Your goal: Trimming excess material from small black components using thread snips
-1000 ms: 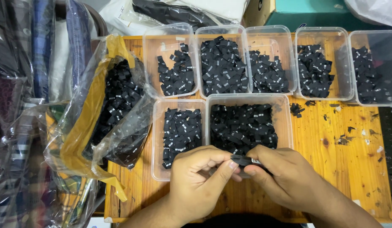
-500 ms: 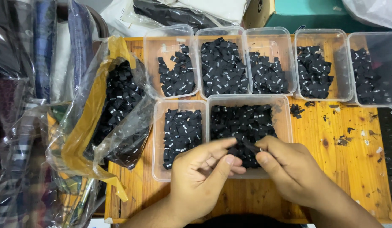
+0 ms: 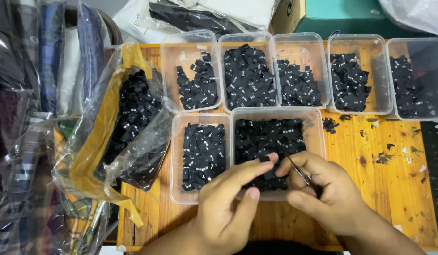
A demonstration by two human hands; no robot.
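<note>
The table [image 3: 384, 189] is bare wood, matt and scuffed. The tubs [image 3: 318, 137] are clear, smooth plastic. The labels [image 3: 204, 151] are black woven cloth, matt. The bag [image 3: 86, 156] is glossy, crinkled film. The scissors [image 3: 305, 178] are thin, shiny metal.

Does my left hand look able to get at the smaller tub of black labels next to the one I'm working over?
Probably yes. The left hand sits just beside the smaller tub, which is open-topped, with nothing lying between them. Its fingers pinch a black label though.
</note>
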